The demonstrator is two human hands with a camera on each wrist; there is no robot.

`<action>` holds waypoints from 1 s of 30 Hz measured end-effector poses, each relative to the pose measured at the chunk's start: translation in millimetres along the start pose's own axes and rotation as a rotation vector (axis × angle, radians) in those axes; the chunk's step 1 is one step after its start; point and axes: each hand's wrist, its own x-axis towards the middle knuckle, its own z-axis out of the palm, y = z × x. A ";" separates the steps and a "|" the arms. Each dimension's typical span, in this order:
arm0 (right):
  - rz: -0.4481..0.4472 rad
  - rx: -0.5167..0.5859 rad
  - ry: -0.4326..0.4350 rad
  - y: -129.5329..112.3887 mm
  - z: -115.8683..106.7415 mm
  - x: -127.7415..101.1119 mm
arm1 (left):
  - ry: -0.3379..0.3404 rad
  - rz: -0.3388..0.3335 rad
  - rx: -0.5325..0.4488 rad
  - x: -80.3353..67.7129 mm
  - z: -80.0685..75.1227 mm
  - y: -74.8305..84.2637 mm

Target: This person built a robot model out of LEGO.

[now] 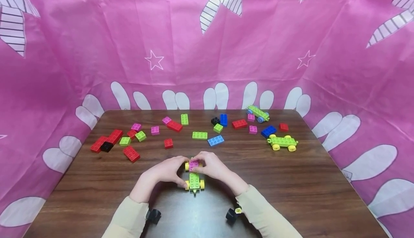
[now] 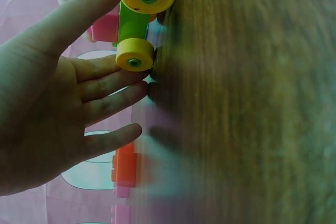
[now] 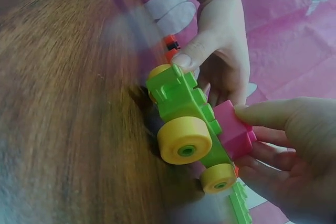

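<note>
In the head view a lime green toy car base [image 1: 194,181] with yellow wheels [image 1: 202,184] stands lengthwise on the table near the middle. My left hand [image 1: 165,169] holds its left side, thumb at the near wheel and fingertips by the far wheel. With my right hand [image 1: 211,164] I pinch a pink brick [image 1: 193,164] at the far end of the base. The right wrist view shows this pink brick [image 3: 233,129] against the studs of the base, between thumb and fingers. The left hand's other fingers [image 2: 113,142] are spread out straight.
Loose red, pink, green, blue and black bricks lie across the far half of the wooden table [image 1: 258,180]. A second green car base [image 1: 282,141] with yellow wheels stands at right; another with blue wheels [image 1: 257,113] is behind it. Pink cloth [image 1: 258,44] surrounds the table.
</note>
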 end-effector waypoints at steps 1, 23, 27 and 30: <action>-0.002 0.004 -0.001 0.3 -0.4 -0.2 | 0.000 0.004 -0.001 -0.1 -0.1 0.2; -0.063 0.038 0.146 32.9 -39.1 33.5 | -0.018 -0.023 0.006 0.8 -1.0 0.2; -0.047 -0.014 0.175 42.5 -44.6 48.0 | -0.021 -0.033 0.002 1.0 -0.7 0.0; 0.005 -0.038 0.163 47.9 -46.9 57.9 | -0.019 -0.027 0.009 0.5 -0.4 -0.1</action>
